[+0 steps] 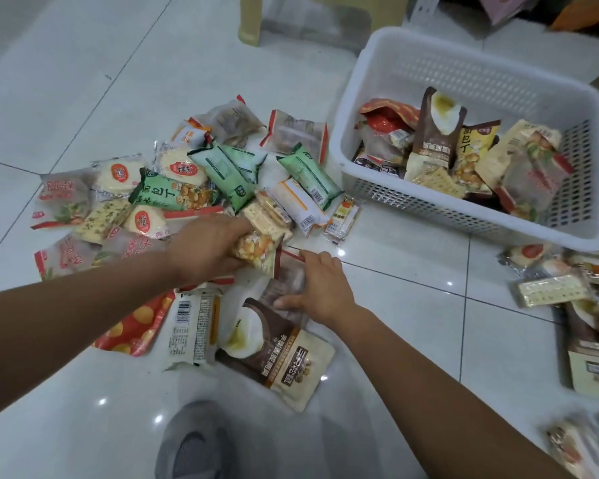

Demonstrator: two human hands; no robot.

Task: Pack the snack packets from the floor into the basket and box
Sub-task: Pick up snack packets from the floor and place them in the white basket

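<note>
Two hands were down in the pile. The left hand (208, 248) had its fingers curled round a yellow bread-cube packet (253, 245) and was holding it just off the heap. The right hand (320, 288) held a clear packet (289, 276) between its thumb and fingers, and that packet lay low on the floor (83, 81). Right beside the hands lay a brown and white packet (277, 350), a white packet (194, 330) and a red packet (135, 326). A bit further out were green packets (222, 167) and round rice crackers (120, 172), all mixed up and lying on each other. The white basket (360, 98) sat on the far right of the pile, near it. It had some snacks in it: another brown and white one (433, 133), a yellow one (474, 146) and a red one (388, 115), and a few pale ones. It looked about half full at most. More packets (550, 288) lay on the floor at the right side, just past the basket. I could not make out the box for sure. So the job looked partly done, with most of the snacks not yet picked up.
</note>
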